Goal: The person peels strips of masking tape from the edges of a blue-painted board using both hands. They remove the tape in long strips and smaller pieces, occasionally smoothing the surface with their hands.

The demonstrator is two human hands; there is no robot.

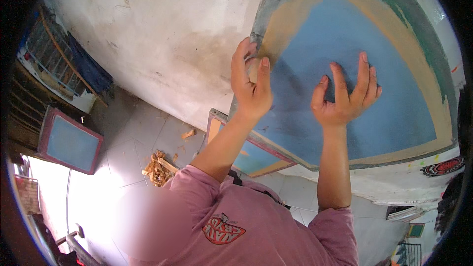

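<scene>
A large framed blue panel [373, 129], resembling a printing screen, rises before me with a tan border and a dark green frame. My left hand [253, 85] is at its left edge, fingers curled and thumb apart. Whether those fingers grip the edge or only hover beside it, I cannot tell. Over the blue face, my right hand [343, 98] has its fingers spread and bent, holding nothing. Shadows fall on the panel around both hands; contact of the right fingertips is unclear.
Below the panel leans a smaller framed panel [255, 157]. Wood scraps [159, 170] lie on the tiled floor [129, 159]. Another blue panel with a red frame [72, 142] stands at left, near a dark cloth [88, 62]. A stained white wall [166, 33] runs behind.
</scene>
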